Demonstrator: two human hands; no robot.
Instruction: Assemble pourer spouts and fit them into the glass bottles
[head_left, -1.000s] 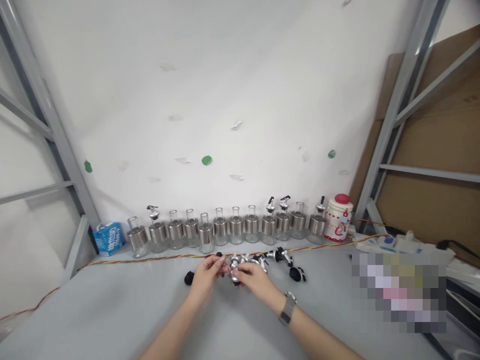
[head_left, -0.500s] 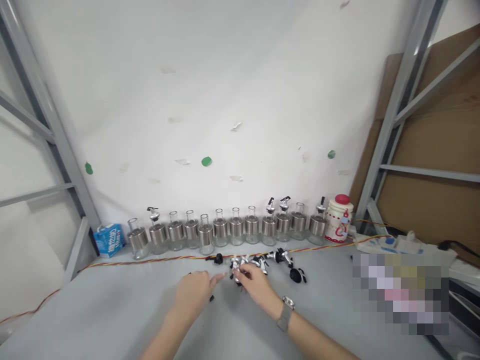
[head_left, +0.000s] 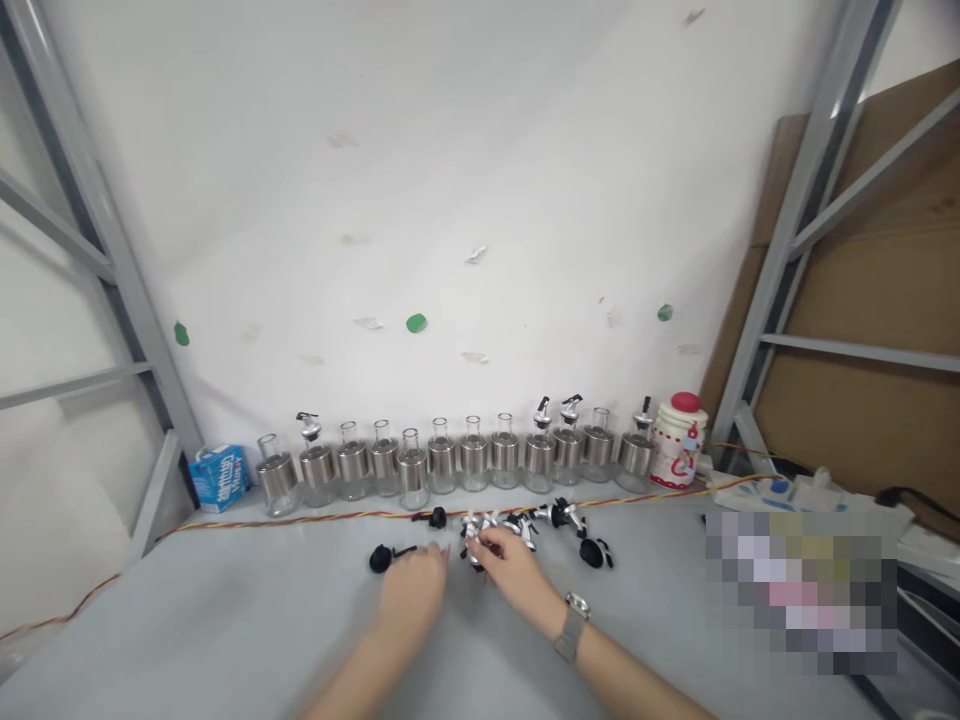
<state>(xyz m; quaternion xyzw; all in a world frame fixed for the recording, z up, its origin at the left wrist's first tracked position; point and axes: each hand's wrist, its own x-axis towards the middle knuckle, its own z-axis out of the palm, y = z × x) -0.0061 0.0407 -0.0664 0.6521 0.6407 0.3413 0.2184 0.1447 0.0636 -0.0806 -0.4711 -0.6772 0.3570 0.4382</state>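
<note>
My left hand (head_left: 415, 588) is low over the grey table with its back to me. It is slightly blurred and most of its fingers are hidden. Beside it on the left lies a black round stopper piece (head_left: 381, 559) with a thin black stem. My right hand (head_left: 510, 567), with a watch on its wrist, has thumb and fingers closed on a silver-and-black bottle pourer (head_left: 474, 562), partly covered by the fingers. Several more pourers (head_left: 526, 530) lie loose just behind and to the right of it. Another small black piece (head_left: 436, 517) rests behind my left hand.
A row of glass bottles with steel bands (head_left: 474, 455) lines the wall; several carry pourers. A blue carton (head_left: 219, 478) stands at the left end, a cream jar with a red lid (head_left: 677, 445) at the right. Red-yellow wire (head_left: 300, 523) runs before the bottles. Power strips (head_left: 814, 490) lie at right.
My left hand has moved slightly right and turned, uncovering the black stopper piece on its left. My right hand stays nearly in place at the pourer.
</note>
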